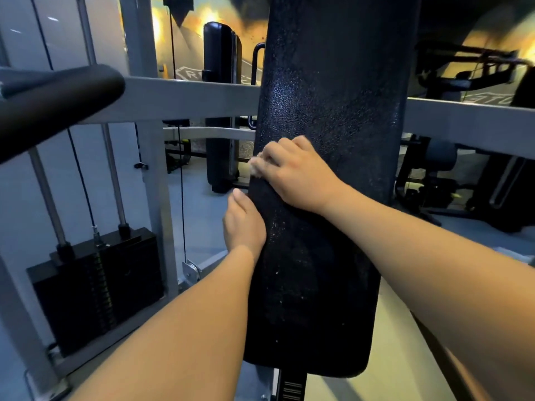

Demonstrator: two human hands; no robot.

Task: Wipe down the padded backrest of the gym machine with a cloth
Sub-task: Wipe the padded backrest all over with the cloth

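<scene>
Your right hand [298,175] pressing a pale cloth [256,167] to the black padded backrest [333,96], fingers [278,153] curled over the cloth, your left hand [244,224] just below, gripping the pad's left edge

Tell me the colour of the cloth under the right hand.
Pale beige cloth, peeking from under the right hand; head view.

Both bare forearms reach forward, converging. The right hand [292,172] lies knuckles-up, fingers curled on a cloth [256,167]. The left hand [244,224] sits just below it, thumb straight, fingers out of sight, perhaps hooked behind.
</scene>
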